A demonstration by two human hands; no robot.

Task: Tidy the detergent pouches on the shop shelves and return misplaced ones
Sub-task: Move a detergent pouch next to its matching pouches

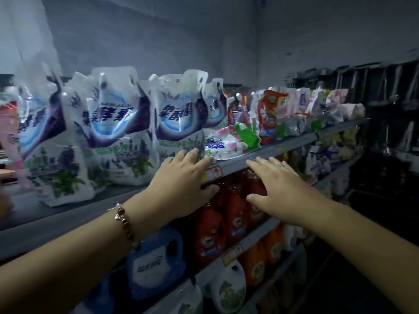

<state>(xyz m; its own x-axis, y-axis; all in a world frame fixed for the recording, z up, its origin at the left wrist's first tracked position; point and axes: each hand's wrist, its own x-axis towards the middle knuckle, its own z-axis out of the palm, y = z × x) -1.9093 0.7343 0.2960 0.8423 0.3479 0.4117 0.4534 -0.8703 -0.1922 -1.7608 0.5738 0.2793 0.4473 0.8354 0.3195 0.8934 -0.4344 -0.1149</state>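
White-and-purple detergent pouches (108, 123) stand upright in a row on the top shelf (272, 152). Left hand (181, 180), fingers straight & spread, touches the bottom of the rightmost big pouch (179, 116) at the shelf edge. Right hand (278, 189), also flat w/ fingers apart, hovers just below the edge, holding nothing. 1 pink-green pouch (231, 141) lies flat just beyond the left fingertips, near both hands. Red bottles (235, 214) sit on the shelf beneath.
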